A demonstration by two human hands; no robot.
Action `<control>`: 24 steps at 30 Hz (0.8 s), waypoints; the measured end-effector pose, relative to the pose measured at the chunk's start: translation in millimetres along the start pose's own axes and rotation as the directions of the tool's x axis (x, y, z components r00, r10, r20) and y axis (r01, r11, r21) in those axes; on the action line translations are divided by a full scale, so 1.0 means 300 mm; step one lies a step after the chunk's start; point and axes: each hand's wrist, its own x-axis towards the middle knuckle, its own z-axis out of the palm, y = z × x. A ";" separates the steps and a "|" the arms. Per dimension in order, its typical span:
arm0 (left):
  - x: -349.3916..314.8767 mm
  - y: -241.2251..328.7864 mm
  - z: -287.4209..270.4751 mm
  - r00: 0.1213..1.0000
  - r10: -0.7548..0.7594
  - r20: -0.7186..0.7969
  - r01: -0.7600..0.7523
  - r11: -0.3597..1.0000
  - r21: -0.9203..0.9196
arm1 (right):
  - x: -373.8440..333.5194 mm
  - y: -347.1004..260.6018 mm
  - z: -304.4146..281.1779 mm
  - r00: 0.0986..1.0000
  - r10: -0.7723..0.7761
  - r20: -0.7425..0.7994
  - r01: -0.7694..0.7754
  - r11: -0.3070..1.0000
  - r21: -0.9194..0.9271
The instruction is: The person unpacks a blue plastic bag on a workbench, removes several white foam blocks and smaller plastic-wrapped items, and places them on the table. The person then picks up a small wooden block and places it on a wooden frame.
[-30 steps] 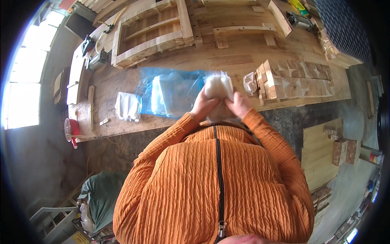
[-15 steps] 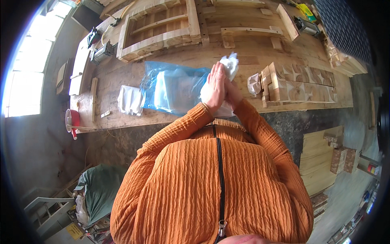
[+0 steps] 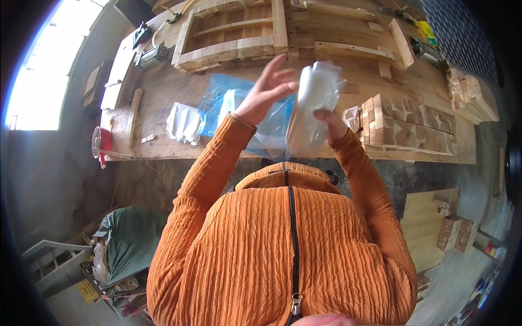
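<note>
My right hand (image 3: 331, 125) grips a clear plastic bag (image 3: 317, 89), thumb on its near face and the other fingers hidden behind it. The bag stands up over the table edge, slightly blurred. Left of it, my left hand (image 3: 267, 92) is raised with fingers apart and nothing in them. Below and behind that hand lies a blue plastic bag (image 3: 215, 100) with white plastic inside. A folded white plastic sheet (image 3: 184, 123) lies at the blue bag's left. Beyond my right hand sits a small crumpled clear wrapping (image 3: 352, 118).
A wooden workbench (image 3: 163, 95) spans the view. A wooden frame (image 3: 234, 49) stands at the back, and stacked wood blocks (image 3: 410, 125) at the right. A red container (image 3: 103, 142) sits at the left edge. Clamps (image 3: 154, 56) stand at the back left.
My hands, pressed together around crumpled clear plastic before, have parted. The left one has let go and moved left; the plastic now stands opened out in my right hand.
</note>
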 end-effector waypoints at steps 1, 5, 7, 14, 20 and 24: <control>-0.007 -0.039 0.000 0.998 0.020 0.063 -0.018 1.000 -0.022 | -0.003 0.011 0.044 1.000 0.022 0.021 -0.020 0.995 -0.093; -0.087 -0.116 0.008 0.962 -0.217 0.164 0.182 0.961 0.207 | -0.056 0.140 0.114 0.995 0.012 -0.100 -0.038 0.965 -0.261; -0.138 -0.137 0.034 0.978 -0.159 0.135 0.069 0.857 0.511 | -0.067 0.192 0.131 0.986 -0.091 -0.141 0.047 0.956 -0.289; 0.062 0.036 -0.052 0.978 0.039 0.206 -0.057 0.995 0.083 | 0.061 -0.188 0.147 0.940 -0.269 -0.209 0.298 0.947 0.120; -0.013 -0.078 -0.184 0.876 -0.081 0.475 0.277 0.892 -0.357 | 0.106 -0.412 0.091 0.908 -0.354 -0.224 0.412 0.848 0.332; -0.053 -0.086 -0.170 0.943 -0.069 0.325 0.215 0.873 -0.438 | 0.109 -0.418 0.051 0.858 -0.360 -0.365 0.488 0.792 0.367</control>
